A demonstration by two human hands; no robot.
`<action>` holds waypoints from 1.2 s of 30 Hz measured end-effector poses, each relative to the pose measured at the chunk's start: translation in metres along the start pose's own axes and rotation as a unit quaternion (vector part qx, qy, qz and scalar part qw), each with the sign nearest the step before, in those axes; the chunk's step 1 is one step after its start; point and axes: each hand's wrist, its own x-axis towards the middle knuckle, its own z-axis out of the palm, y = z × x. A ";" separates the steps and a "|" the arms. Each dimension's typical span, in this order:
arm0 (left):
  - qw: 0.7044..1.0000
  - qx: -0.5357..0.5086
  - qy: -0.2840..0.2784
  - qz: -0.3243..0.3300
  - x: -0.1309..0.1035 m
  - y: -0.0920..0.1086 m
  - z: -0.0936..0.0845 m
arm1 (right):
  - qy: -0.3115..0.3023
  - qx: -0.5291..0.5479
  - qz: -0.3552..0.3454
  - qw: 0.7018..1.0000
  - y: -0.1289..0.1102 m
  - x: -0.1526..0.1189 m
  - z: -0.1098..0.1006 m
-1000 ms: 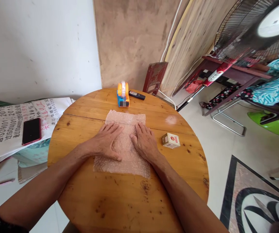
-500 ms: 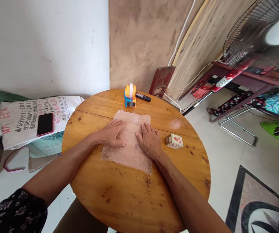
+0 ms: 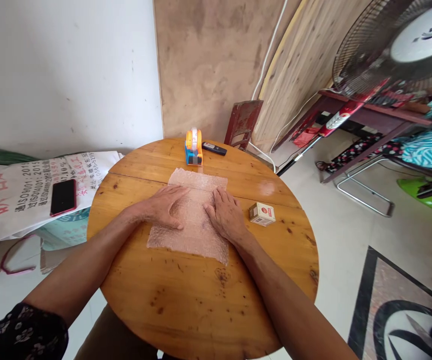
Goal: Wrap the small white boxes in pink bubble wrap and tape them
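Note:
A sheet of pinkish, see-through bubble wrap (image 3: 195, 240) lies flat on the round wooden table (image 3: 189, 295). On its left part rests my left hand (image 3: 165, 206), fingers stretched and thumb spread apart. My right hand (image 3: 226, 214) lies flat on the right edge of the sheet, also holding nothing. Just right of that hand stands a small white box with a red mark (image 3: 263, 214). Beyond the sheet is an orange and blue tape dispenser (image 3: 193, 147) carrying a roll of tape, with a dark, narrow object (image 3: 214, 148) beside it.
Left of the table, a phone (image 3: 63, 197) lies on a printed white sack (image 3: 16, 195). A wooden chair (image 3: 243, 122) stands behind the table. At the right are a standing fan (image 3: 351, 117) and a seated person in patterned clothing (image 3: 422, 142).
The whole view has shifted slightly, so the table and things on it appear a little further left. Both hands keep their places on the bubble wrap.

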 end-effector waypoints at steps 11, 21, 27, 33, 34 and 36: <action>1.000 0.012 0.004 -0.013 0.000 0.003 -0.001 | -0.004 -0.010 0.027 1.000 0.001 0.001 0.003; 0.988 0.052 0.127 0.072 0.004 0.010 0.016 | 0.013 -0.005 0.023 1.000 0.003 0.002 0.004; 0.993 0.056 0.035 0.095 0.003 0.019 0.022 | 0.011 -0.011 0.026 1.000 0.001 0.004 0.004; 0.995 0.047 0.024 0.084 0.003 0.019 0.021 | 0.005 -0.015 0.030 0.999 0.003 0.007 0.001; 0.995 0.046 0.024 0.084 0.003 0.018 0.021 | 0.002 -0.013 0.030 0.999 0.003 0.007 0.000; 0.995 0.044 0.026 0.086 0.003 0.017 0.022 | -0.002 -0.006 0.027 1.000 0.003 0.007 -0.003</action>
